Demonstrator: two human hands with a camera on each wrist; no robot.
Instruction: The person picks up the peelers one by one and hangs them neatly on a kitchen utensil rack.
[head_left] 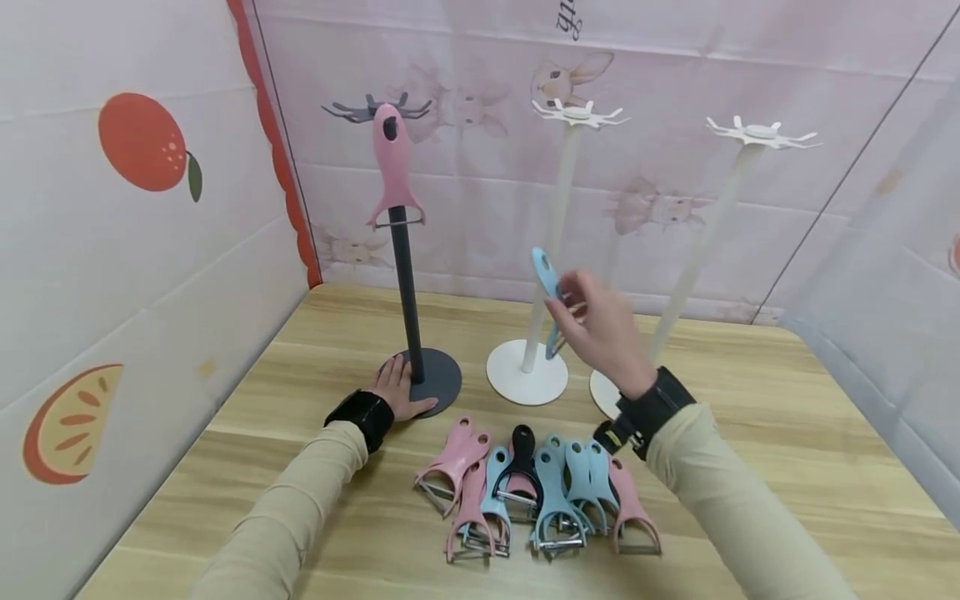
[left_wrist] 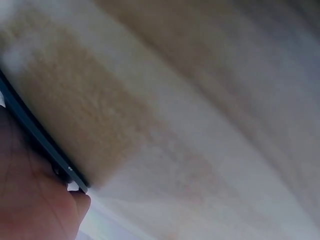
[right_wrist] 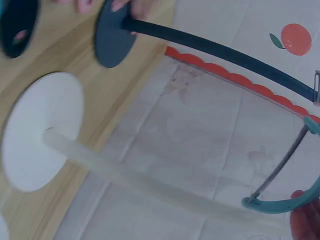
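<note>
Right hand (head_left: 606, 333) grip pinches blue peeler (head_left: 550, 292), long axis near upright, handle toward 11 o'clock; left hand (head_left: 400, 392) flat on dark stand base (head_left: 442, 379).

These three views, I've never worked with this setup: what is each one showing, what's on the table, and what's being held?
No machine here: a person's two bare hands. The big picture comes from a head camera; the other two from wrist cameras. The left hand rests on the dark stand's base, which shows as a dark edge in the blurry left wrist view. The right hand holds a blue peeler up by the middle white stand. A pink peeler hangs on the dark stand. A pile of peelers lies on the wooden table.
</note>
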